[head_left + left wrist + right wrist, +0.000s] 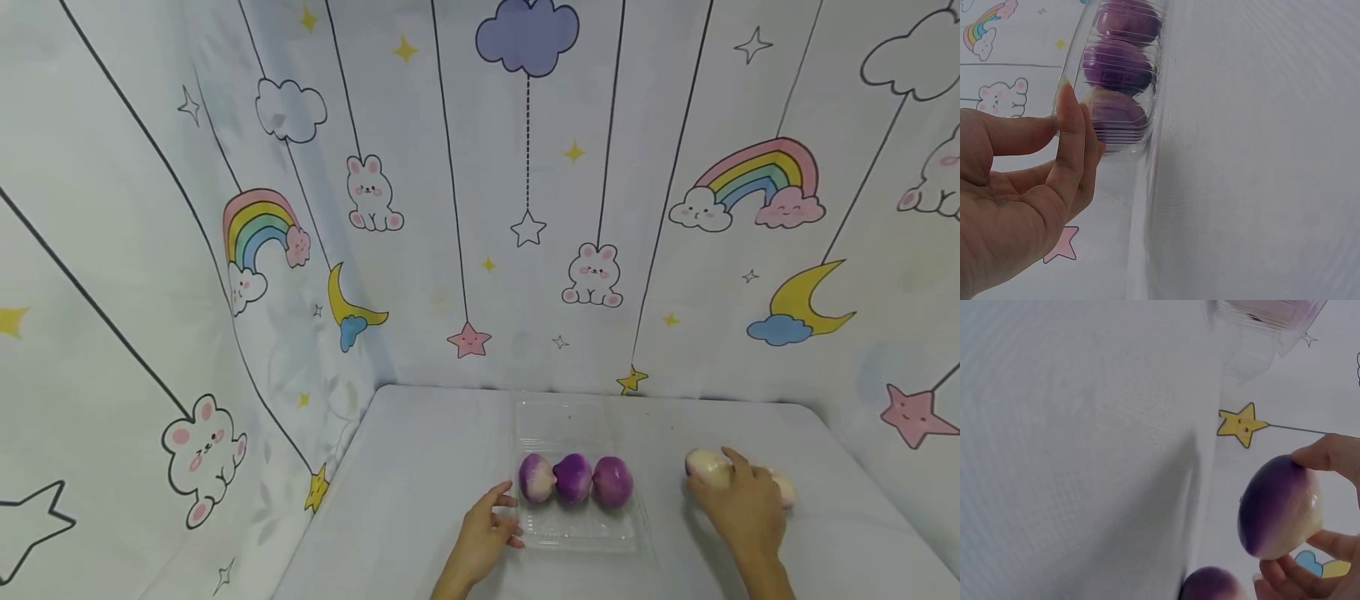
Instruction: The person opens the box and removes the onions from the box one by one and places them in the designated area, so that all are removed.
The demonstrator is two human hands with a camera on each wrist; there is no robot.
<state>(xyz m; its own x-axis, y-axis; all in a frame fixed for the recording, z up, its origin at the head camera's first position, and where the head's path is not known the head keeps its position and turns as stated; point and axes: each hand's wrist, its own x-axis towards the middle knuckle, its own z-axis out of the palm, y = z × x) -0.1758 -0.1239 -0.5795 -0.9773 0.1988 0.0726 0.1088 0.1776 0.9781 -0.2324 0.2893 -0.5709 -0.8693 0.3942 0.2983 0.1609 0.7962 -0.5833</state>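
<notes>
In the head view, my left hand (486, 535) is at the left edge of a clear plastic container (577, 529), whose lid stands open at the back. Thumb and fingers pinch its rim in the left wrist view. Three shiny turnips lie in a row inside: a pale-and-purple one (536, 478), a deep purple one (573, 479) and a purple one (613, 482). To the right, my right hand (746, 508) grips a purple-and-white turnip (1280, 507) between thumb and fingertips, raised off the table. Another turnip (1213, 585) sits below, partly hidden by that hand in the head view.
A white-covered table (405, 475) bears everything. Behind it and at the sides hangs a white curtain (525, 292) printed with rabbits, stars, clouds and rainbows. Table surface separates the container from the turnips at the right.
</notes>
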